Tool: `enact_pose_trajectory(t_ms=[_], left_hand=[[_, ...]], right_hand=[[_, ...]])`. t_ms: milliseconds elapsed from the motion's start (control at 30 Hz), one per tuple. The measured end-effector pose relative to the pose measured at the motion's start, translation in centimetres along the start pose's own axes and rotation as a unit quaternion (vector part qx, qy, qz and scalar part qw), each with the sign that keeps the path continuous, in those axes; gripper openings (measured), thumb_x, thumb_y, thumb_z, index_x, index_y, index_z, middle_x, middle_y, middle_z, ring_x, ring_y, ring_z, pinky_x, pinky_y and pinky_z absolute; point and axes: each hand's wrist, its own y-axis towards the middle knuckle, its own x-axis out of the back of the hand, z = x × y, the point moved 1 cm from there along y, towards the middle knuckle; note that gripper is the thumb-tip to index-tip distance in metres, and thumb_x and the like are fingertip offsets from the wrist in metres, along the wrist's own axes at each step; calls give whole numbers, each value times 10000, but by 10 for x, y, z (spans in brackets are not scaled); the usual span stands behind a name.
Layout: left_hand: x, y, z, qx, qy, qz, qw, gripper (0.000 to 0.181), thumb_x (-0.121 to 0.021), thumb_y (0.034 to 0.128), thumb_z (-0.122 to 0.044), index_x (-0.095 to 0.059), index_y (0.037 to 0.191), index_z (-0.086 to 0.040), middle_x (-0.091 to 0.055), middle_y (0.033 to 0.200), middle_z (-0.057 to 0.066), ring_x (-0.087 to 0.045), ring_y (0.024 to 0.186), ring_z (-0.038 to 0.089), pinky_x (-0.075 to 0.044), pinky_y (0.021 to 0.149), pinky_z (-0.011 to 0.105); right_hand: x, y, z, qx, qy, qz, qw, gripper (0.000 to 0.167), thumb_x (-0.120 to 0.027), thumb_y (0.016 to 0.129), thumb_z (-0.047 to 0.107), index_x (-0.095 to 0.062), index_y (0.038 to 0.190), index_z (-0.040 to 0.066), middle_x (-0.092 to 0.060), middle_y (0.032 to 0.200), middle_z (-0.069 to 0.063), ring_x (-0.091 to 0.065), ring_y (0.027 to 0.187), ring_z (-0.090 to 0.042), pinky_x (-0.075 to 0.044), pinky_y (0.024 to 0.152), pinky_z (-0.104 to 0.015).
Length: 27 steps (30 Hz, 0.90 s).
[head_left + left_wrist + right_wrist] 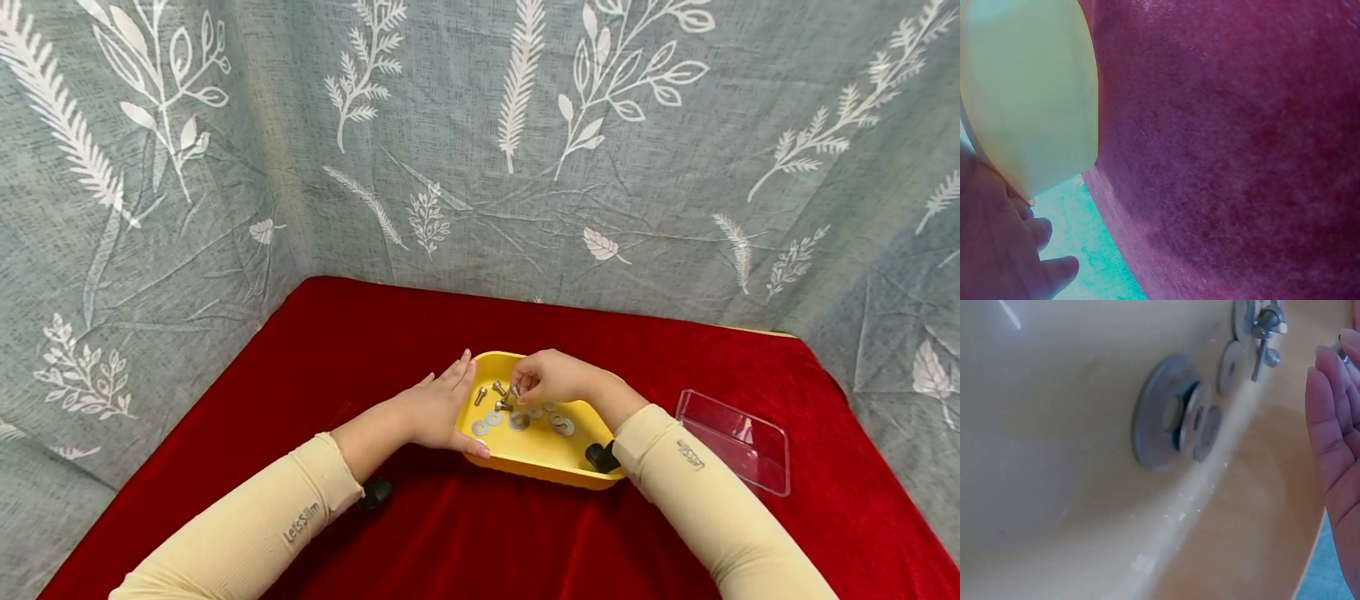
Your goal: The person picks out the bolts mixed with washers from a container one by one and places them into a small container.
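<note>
Smooth plastic, dull metal, soft red pile

From where I stand, the yellow rectangular plastic tray (536, 472) looks smooth, with a soft sheen along its inner curve. The flat round silvery metal washers (1149, 422) have a dull, satin face; the small silvery metal bolts (481, 397) are brighter. The clear rectangular plastic box (765, 457) is glossy — it catches hard glints. Beneath lies red velvety cloth (337, 350), its pile rich and short. The grey-blue leaf-printed curtain (465, 125) is matt, creased fabric — the cream cloth sleeves (247, 533) look matt too.
</note>
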Motion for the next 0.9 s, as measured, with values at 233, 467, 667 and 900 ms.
enact_pose_trajectory(t_ms=[233, 467, 667, 900], left_hand=[[-1, 1, 1, 15, 77, -34, 10000, 1294, -496, 604, -834, 57, 1454, -29, 135, 1512, 113, 20, 1393, 199, -146, 1092, 473], [-1, 2, 2, 30, 67, -72, 9999, 1306, -490, 589, -845, 40, 1457, -26, 123, 1515, 111, 15, 1395, 202, -148, 1091, 474], [-1, 2, 1, 24, 86, -57, 9999, 1312, -478, 579, -855, 44, 1457, -30, 133, 1513, 102, 18, 1395, 196, -149, 1093, 468], [-1, 3, 1, -7, 99, -86, 9999, 1294, -511, 603, -827, 35, 1456, -22, 127, 1513, 107, 11, 1395, 202, -150, 1090, 476]], right_hand=[[15, -11, 5, 113, 176, -102, 9997, 105, -676, 828, 128, -650, 925, 98, -632, 786, 53, -581, 736, -89, -486, 652, -234], [29, -25, 3, 153, 435, -349, 9983, 82, -682, 824, 126, -646, 897, 121, -634, 760, 45, -576, 716, -120, -487, 653, -256], [40, -39, 3, 71, 607, -465, 9970, 90, -688, 823, 161, -642, 897, 137, -627, 776, 28, -571, 734, -140, -489, 675, -274], [53, -61, 2, 26, 957, -605, 9936, 125, -686, 823, 141, -642, 927, 85, -636, 813, -12, -592, 778, -170, -505, 697, -280]])
